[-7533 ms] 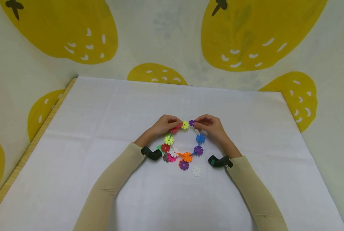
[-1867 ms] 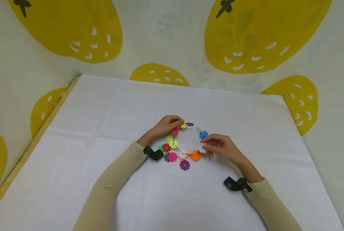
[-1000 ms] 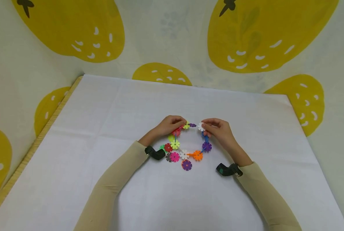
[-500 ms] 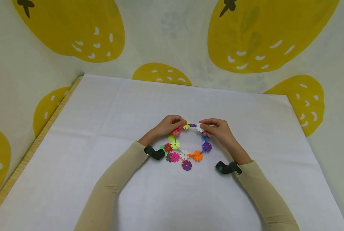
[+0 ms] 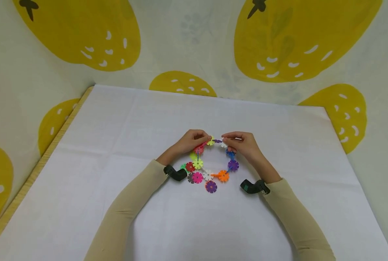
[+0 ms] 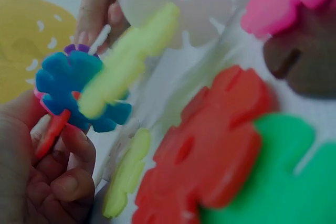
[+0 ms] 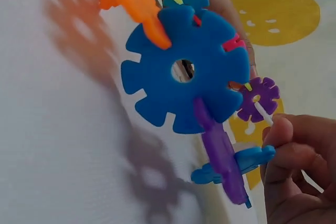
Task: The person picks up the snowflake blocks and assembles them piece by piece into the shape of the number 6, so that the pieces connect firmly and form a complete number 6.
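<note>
Over tbl (image 5: 115, 119), 2 hands (image 5: 191, 142) (image 5: 244, 144) pinch 1 disc chain (image 5: 224, 178).

A ring of colourful notched discs (image 5: 233, 165) is held over a white-covered worktop (image 5: 167, 224), its far left side gripped by the left hand (image 5: 191, 141). A white disc (image 5: 224, 144), just beside a purple disc (image 5: 217, 141), is pinched by the right hand (image 5: 243, 144). More discs (image 5: 197, 177) are clustered along the ring's near side. A black camera (image 5: 175, 173) is worn by each beige sleeve (image 5: 128, 203).
</note>
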`<action>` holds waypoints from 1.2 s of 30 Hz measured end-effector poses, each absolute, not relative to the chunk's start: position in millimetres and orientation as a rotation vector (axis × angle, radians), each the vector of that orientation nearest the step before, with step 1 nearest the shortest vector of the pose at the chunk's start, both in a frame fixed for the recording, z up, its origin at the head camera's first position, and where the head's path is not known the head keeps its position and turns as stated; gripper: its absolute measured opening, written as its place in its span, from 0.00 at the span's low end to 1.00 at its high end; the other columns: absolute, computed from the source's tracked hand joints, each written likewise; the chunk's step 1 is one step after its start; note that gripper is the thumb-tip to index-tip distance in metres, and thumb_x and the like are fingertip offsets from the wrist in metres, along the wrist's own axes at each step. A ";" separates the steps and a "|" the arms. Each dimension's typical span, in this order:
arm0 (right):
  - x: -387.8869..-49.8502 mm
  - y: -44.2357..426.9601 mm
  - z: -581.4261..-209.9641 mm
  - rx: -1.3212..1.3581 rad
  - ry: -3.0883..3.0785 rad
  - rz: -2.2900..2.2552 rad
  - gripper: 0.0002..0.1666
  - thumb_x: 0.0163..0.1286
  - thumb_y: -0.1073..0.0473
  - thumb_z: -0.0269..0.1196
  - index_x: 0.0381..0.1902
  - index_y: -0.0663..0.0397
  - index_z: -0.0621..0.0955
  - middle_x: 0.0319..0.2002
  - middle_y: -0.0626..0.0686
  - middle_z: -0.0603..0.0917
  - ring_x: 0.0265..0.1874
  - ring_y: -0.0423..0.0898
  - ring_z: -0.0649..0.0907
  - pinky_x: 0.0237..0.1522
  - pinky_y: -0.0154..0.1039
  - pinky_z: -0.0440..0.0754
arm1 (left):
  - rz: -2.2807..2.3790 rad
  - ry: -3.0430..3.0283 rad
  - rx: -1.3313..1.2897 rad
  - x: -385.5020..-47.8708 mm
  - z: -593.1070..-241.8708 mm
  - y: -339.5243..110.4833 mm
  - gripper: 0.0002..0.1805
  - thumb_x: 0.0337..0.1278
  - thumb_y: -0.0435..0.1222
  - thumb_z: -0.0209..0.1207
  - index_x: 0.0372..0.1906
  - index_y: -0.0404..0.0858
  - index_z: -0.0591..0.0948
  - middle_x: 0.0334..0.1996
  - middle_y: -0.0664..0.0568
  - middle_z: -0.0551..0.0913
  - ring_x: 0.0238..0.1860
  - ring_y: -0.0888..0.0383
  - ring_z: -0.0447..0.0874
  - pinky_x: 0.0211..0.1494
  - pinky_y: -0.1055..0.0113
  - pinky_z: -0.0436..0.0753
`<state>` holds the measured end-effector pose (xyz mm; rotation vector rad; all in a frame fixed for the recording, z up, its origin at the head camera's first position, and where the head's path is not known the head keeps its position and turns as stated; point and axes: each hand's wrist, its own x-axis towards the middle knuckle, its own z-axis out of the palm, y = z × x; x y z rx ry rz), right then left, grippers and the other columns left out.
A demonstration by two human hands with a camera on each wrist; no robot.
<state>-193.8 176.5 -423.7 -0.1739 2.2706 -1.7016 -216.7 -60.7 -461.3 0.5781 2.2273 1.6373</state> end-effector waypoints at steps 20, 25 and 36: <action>-179.6 199.4 -439.1 -0.326 2.519 -1.449 0.16 0.63 0.59 0.69 0.46 0.62 0.83 0.29 0.55 0.82 0.20 0.40 0.73 0.24 0.32 0.73 | 1.615 2.289 0.548 -215.1 -461.2 -60.7 0.12 0.70 0.39 0.55 0.41 0.34 0.84 0.39 0.48 0.84 0.37 0.58 0.73 0.43 0.70 0.72; -175.4 201.5 -438.0 -0.297 2.535 -1.437 0.14 0.64 0.58 0.69 0.44 0.62 0.83 0.25 0.53 0.80 0.21 0.42 0.74 0.24 0.32 0.74 | 1.642 2.306 0.518 -214.6 -461.6 -60.8 0.13 0.70 0.39 0.55 0.42 0.33 0.84 0.41 0.46 0.85 0.38 0.58 0.75 0.46 0.70 0.73; -169.4 205.2 -442.7 -0.345 2.631 -1.431 0.12 0.64 0.60 0.69 0.41 0.62 0.83 0.34 0.57 0.83 0.29 0.45 0.77 0.28 0.32 0.74 | 1.650 2.298 0.513 -215.1 -462.1 -61.3 0.13 0.70 0.38 0.55 0.42 0.32 0.84 0.41 0.45 0.85 0.37 0.59 0.73 0.42 0.71 0.72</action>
